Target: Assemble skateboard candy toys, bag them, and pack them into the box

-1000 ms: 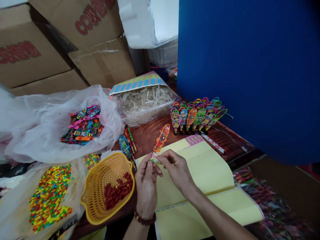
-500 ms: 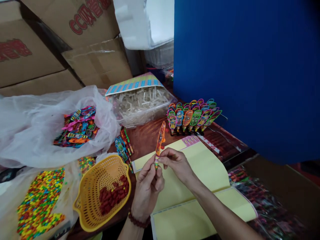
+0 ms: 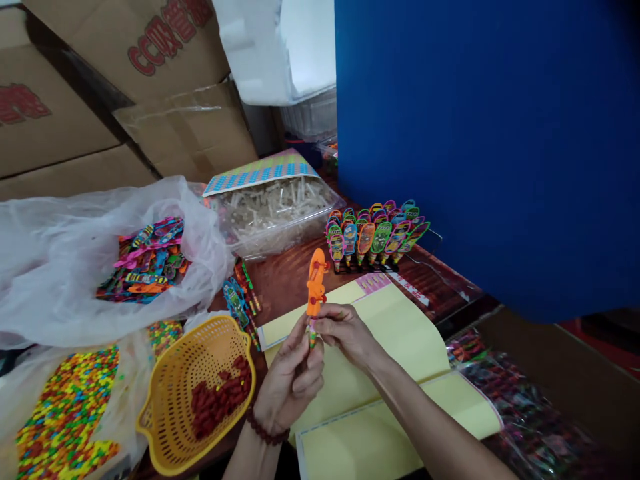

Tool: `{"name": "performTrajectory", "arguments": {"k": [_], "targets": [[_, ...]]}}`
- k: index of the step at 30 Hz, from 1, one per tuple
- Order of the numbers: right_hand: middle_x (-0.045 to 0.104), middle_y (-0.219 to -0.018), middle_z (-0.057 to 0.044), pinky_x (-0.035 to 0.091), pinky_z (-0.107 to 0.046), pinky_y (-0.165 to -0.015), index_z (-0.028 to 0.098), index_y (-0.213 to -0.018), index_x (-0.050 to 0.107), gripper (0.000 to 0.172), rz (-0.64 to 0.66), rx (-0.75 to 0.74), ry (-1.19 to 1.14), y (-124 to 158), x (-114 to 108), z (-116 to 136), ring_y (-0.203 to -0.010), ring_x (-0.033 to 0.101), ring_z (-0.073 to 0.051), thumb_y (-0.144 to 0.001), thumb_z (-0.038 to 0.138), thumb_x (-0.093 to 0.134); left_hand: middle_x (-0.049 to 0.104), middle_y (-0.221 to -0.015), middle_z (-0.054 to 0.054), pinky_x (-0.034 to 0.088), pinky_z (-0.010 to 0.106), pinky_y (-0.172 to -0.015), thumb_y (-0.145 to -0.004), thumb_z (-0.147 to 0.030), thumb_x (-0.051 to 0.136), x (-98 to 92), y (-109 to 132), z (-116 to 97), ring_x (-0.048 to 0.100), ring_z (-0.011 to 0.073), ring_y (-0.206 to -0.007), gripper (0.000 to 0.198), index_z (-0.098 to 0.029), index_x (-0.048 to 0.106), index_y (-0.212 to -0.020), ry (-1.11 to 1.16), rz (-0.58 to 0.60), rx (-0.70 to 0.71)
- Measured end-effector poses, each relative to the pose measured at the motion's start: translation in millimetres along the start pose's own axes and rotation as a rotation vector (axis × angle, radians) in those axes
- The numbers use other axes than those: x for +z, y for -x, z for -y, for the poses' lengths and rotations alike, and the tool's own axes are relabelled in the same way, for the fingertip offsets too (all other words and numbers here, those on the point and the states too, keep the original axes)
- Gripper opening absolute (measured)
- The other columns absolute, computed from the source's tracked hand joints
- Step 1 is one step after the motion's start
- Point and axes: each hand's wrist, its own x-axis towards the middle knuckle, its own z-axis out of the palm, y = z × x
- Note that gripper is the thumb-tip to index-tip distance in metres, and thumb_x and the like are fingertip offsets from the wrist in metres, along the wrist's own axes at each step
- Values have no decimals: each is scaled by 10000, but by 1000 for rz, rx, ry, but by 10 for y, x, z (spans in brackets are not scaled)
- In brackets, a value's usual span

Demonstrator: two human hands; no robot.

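An orange toy skateboard [image 3: 315, 281] stands upright on a small candy-filled tube [image 3: 313, 339], its underside and red wheels facing me. The fingers of my left hand [image 3: 294, 377] are closed round the tube below. My right hand [image 3: 347, 335] pinches the joint where tube and skateboard meet, its thumb and forefinger partly covering it. Beneath both hands lies an open pale yellow paper sheet [image 3: 400, 333]. Beyond them, a black rack [image 3: 357, 269] carries rows of upright toy skateboards [image 3: 382, 238] in several colours.
To the left are a yellow basket [image 3: 163, 373] with red pieces, a bag of colourful candies [image 3: 70, 407] and a plastic bag [image 3: 45, 267] of skateboards. A clear box [image 3: 280, 230] holds small tubes. A blue panel [image 3: 480, 147] closes off the right; wrapped packs [image 3: 530, 400] lie below it.
The skateboard has turned from showing its printed side edge-on to showing its wheeled underside. Both hands keep their hold, and the whole view has shifted slightly.
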Motion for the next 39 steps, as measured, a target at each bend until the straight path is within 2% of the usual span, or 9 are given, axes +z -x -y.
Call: {"name": "performTrajectory", "arguments": {"k": [3, 8, 10, 13, 17, 20, 25, 29, 39], "targets": [[523, -504, 57, 221, -192, -407, 160, -724, 700, 216, -17, 26, 35, -37, -42, -6, -398, 353, -30, -635, 344, 767, 461, -671, -60, 199, 99, -384, -827, -260, 637, 31, -52, 48, 242, -26, -392, 452, -301, 509, -1259, -15, -86, 97], [599, -620, 32, 325, -200, -447, 176, -792, 713, 221, -185, -22, 323, 61, -31, 32, -477, 442, -66, -639, 335, 728, 515, -719, -39, 359, 145, -509, -825, -314, 643, 56, -151, 165, 424, 32, -522, 571, -293, 410, -1346, -261, -296, 382], [588, -642, 26, 357, -204, -495, 174, -688, 692, 137, -247, -75, 408, 141, 20, 43, -537, 465, -76, -641, 299, 720, 483, -678, -50, 359, 163, -495, -840, -362, 614, 32, -188, 210, 434, 52, -523, 592, -272, 376, -1375, -425, -311, 452], [551, -595, 37, 353, -209, -497, 165, -612, 640, 180, -255, -70, 412, 206, 53, 29, -514, 445, -73, -634, 322, 726, 484, -672, -46, 402, 203, -521, -877, -408, 540, -39, -235, 258, 465, 78, -531, 590, -239, 338, -1405, -669, -294, 525], [554, -572, 31, 367, -218, -449, 174, -644, 643, 249, -217, -56, 472, 111, -177, 81, -473, 450, -88, -670, 415, 696, 595, -899, 27, 476, 264, -662, -912, -408, 457, -173, -249, 279, 582, 126, -707, 584, -250, 259, -1439, -926, -243, 463], [592, -622, 21, 403, -227, -472, 185, -683, 650, 251, -399, -219, 675, -89, -533, 252, -495, 488, -105, -727, 432, 640, 587, -1093, 72, 488, 285, -716, -896, -411, 477, -250, -230, 279, 616, 146, -806, 614, -255, 240, -1440, -1041, -289, 414], [700, -775, -20, 431, -243, -631, 200, -884, 690, 249, -612, -323, 1209, -463, -947, 496, -676, 612, -155, -833, 380, 525, 629, -946, 56, 494, 296, -682, -871, -429, 492, -274, -221, 282, 630, 161, -735, 527, -208, 410, -1341, -1036, -323, 392], [723, -884, -54, 414, -248, -687, 212, -908, 702, 259, -604, -288, 1487, -583, -978, 460, -788, 644, -182, -874, 342, 481, 635, -919, 53, 490, 312, -720, -871, -417, 493, -311, -218, 286, 625, 161, -724, 516, -206, 422, -1337, -1050, -328, 352], [716, -920, -66, 388, -243, -658, 202, -966, 676, 263, -563, -237, 1670, -566, -974, 384, -799, 650, -184, -913, 314, 445, 625, -885, 52, 494, 299, -698, -872, -430, 468, -410, -221, 263, 627, 154, -699, 528, -159, 423, -1323, -1059, -344, 325]]}}
